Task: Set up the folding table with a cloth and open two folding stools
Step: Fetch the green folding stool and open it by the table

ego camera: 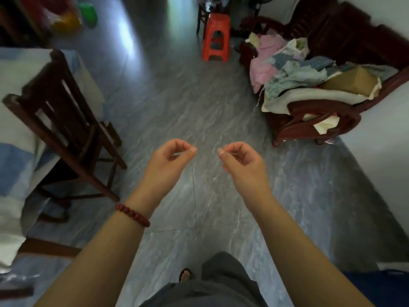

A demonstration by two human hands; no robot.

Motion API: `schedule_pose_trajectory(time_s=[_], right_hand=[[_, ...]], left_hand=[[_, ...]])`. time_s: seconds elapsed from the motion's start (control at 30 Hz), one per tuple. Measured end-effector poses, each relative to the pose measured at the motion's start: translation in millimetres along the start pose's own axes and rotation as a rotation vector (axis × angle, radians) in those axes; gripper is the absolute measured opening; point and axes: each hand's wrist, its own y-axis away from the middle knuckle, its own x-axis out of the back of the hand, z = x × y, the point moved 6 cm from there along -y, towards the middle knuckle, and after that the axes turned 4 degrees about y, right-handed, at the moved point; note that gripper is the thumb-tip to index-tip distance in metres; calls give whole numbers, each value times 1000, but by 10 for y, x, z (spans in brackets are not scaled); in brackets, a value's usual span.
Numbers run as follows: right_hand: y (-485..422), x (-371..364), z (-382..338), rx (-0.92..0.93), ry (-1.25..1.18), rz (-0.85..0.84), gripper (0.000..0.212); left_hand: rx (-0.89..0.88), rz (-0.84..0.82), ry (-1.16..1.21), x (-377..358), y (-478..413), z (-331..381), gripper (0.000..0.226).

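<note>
Grey floor (177,96) beside chair (66,111) lies beneath left hand (168,161), right hand (242,161).

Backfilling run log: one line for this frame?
left hand: pinched, nothing visible | right hand: same | cloth pile: on wooden bench

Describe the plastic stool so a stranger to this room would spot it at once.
Find the dark wooden bench heaped with cloths against the right wall. Just past its far end, on the grey floor, stands the stool. It alone is bright orange-red plastic, while the bench and the chair at the left are dark wood.
</note>
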Motion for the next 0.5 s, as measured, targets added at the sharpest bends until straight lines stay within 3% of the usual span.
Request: schedule_pose_trajectory(time_s=[0.27, 0.5], right_hand=[[-1241, -742, 26, -26, 39, -174, 14], [-2855, -1225, -54, -17, 5, -230, 23]], left_hand=[[26, 168, -11, 558, -1168, -35, 15], [1, 219, -12, 578, -2722, 99, 13]])
